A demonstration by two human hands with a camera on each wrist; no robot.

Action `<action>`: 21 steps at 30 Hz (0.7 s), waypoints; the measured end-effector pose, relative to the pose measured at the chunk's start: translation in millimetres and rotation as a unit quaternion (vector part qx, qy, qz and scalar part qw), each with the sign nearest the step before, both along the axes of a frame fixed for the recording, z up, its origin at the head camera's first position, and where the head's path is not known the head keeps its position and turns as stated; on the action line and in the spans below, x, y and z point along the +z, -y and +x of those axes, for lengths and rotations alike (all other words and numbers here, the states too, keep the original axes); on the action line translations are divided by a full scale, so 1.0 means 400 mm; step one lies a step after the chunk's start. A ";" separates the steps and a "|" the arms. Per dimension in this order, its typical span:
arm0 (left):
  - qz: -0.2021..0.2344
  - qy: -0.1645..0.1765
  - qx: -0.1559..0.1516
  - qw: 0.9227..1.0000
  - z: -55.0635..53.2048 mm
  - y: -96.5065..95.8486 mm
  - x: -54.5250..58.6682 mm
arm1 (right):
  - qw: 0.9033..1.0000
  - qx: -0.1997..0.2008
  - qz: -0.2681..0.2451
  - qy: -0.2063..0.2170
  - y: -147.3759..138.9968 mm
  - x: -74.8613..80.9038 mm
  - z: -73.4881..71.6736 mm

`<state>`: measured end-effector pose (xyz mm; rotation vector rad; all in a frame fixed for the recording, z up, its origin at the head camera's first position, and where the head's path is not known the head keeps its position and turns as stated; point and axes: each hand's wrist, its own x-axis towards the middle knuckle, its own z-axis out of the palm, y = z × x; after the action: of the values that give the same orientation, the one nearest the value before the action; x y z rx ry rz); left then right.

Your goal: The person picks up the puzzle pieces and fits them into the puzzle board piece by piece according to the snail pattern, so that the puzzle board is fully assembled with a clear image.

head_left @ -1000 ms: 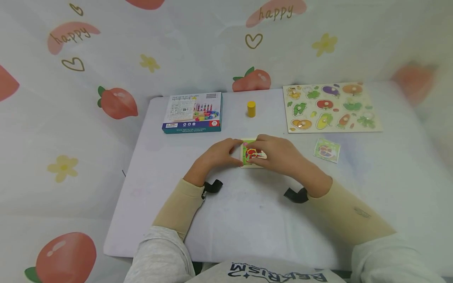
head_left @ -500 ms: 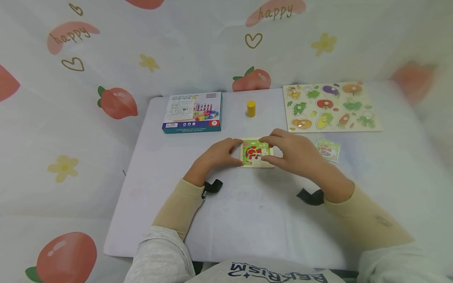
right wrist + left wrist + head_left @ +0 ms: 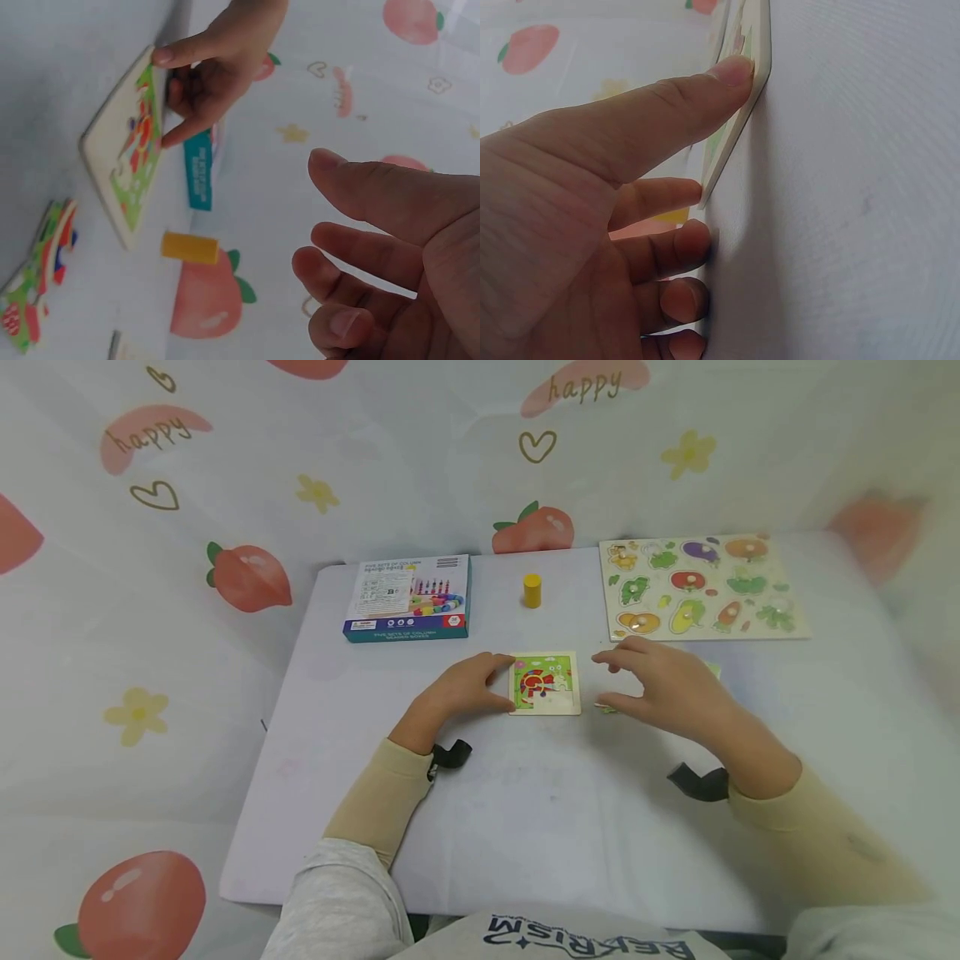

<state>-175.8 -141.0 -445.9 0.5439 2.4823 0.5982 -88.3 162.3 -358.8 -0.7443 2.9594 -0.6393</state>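
Observation:
A small square jigsaw board (image 3: 566, 702) lies on the table, its pale frame around a green-and-red snail picture. Bare wood shows at its lower right. My left hand (image 3: 467, 685) holds the board along its left side. In the left wrist view the thumb (image 3: 731, 73) presses one corner and the index finger touches another edge. To the right of the board hovers my right hand (image 3: 667, 689), thumb and fingers apart with nothing between them. Colourful jigsaw pieces (image 3: 41, 274) lie beside the board in the right wrist view; the hand mostly hides them in the head view.
A boxed bead set (image 3: 407, 600) is at the back left, with a yellow cylinder (image 3: 532, 592) to its right. At the back right lies a vegetable peg puzzle (image 3: 705, 585). A green picture card (image 3: 714, 669) shows only a corner behind my right hand.
My right hand has moved off the board to the right, uncovering the snail picture and covering most of the card. The left hand has stayed at the board's left side.

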 end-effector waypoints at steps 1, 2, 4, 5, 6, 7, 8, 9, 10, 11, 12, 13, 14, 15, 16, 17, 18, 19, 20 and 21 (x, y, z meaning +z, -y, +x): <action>0.000 0.001 0.000 1.000 0.000 0.000 0.001 | 1.000 -0.002 0.003 0.004 -0.004 -0.004 0.001; 0.000 0.001 0.000 1.000 0.001 0.000 0.002 | 1.000 -0.002 0.006 0.007 -0.008 -0.009 0.001; 0.001 0.001 0.000 1.000 0.000 0.000 0.002 | 1.000 -0.007 0.015 0.020 -0.014 -0.019 0.002; 0.001 0.000 -0.001 1.000 0.000 0.000 0.002 | 0.999 -0.009 0.019 0.027 -0.018 -0.024 0.002; 0.002 0.000 -0.002 1.000 0.000 0.001 0.001 | 0.999 -0.012 0.023 0.035 -0.022 -0.031 0.002; 0.002 0.000 -0.002 1.000 -0.001 0.001 0.000 | 0.999 -0.012 0.027 0.042 -0.026 -0.037 0.002; 0.002 0.000 -0.003 1.000 -0.001 0.001 -0.001 | 0.998 -0.013 0.031 0.048 -0.030 -0.045 0.002; 0.002 0.000 -0.003 1.000 -0.002 0.001 -0.001 | 0.998 -0.013 0.035 0.053 -0.034 -0.053 0.001; 0.001 0.000 -0.003 1.000 -0.002 0.001 -0.002 | 0.998 -0.014 0.037 0.057 -0.038 -0.061 0.000; 0.000 0.000 -0.003 1.000 -0.003 0.001 -0.002 | 0.997 -0.013 0.038 0.061 -0.042 -0.070 -0.001; 0.000 0.000 -0.002 1.000 -0.003 0.001 -0.003 | 0.997 -0.013 0.038 0.065 -0.045 -0.078 -0.004; -0.001 0.000 -0.002 1.000 -0.003 0.001 -0.003 | 0.997 -0.012 0.038 0.068 -0.049 -0.087 -0.006; -0.002 0.000 -0.001 1.000 -0.003 0.001 -0.003 | 0.997 -0.011 0.039 0.072 -0.052 -0.096 -0.009; -0.002 0.001 0.001 1.000 -0.003 0.000 -0.003 | 0.996 -0.012 0.039 0.076 -0.055 -0.105 -0.013; -0.002 0.001 0.002 1.000 -0.003 0.001 -0.003 | 0.996 -0.012 0.038 0.080 -0.058 -0.114 -0.017; -0.002 0.002 0.002 1.000 -0.003 0.001 -0.002 | 0.996 -0.012 0.039 0.083 -0.061 -0.124 -0.021; -0.001 0.003 0.003 1.000 -0.002 0.001 -0.002 | 0.995 -0.011 0.042 0.086 -0.064 -0.134 -0.026; 0.000 0.003 0.002 1.000 -0.002 0.001 -0.002 | 0.995 -0.010 0.044 0.089 -0.067 -0.143 -0.030; 0.000 0.003 0.002 1.000 -0.002 0.001 -0.002 | 0.995 -0.007 0.046 0.091 -0.069 -0.152 -0.035; 0.001 0.003 0.002 1.000 -0.002 0.001 -0.002 | 0.995 -0.006 0.046 0.094 -0.071 -0.160 -0.039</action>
<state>-176.4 -141.4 -446.5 0.5385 2.4783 0.6027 -103.7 190.6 -422.9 -0.6233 2.8017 -0.5360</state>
